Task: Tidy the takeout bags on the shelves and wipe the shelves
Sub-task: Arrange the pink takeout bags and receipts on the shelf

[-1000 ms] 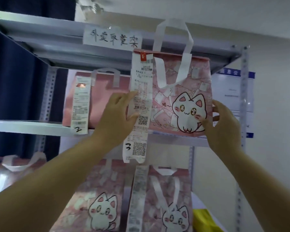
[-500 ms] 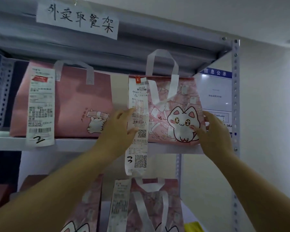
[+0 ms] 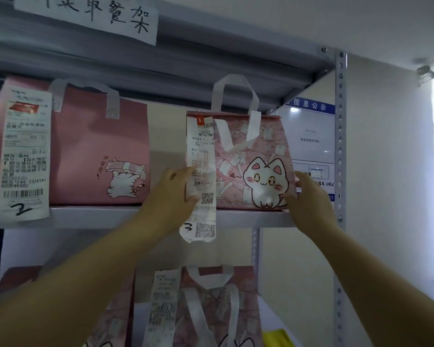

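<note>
A pink cat-print takeout bag (image 3: 251, 156) stands upright at the right end of the grey metal shelf (image 3: 98, 216). A long receipt marked 3 (image 3: 201, 176) hangs down its front, past the shelf edge. My left hand (image 3: 171, 196) grips the bag's left edge, thumb over the receipt. On the bag's right edge my right hand (image 3: 308, 199) holds the lower corner. A wider pink bag (image 3: 93, 151) with a receipt marked 2 (image 3: 23, 156) stands to the left on the same shelf.
A handwritten paper sign (image 3: 85, 13) is taped to the shelf above. The perforated upright post (image 3: 340, 146) bounds the right side. More pink bags (image 3: 206, 309) sit on the shelf below, beside something yellow (image 3: 278, 338). A blue-headed notice board (image 3: 308, 136) hangs on the wall behind.
The bag held between both hands came down from in front of the shelf above and now stands on the shelf. The view has shifted right and closer.
</note>
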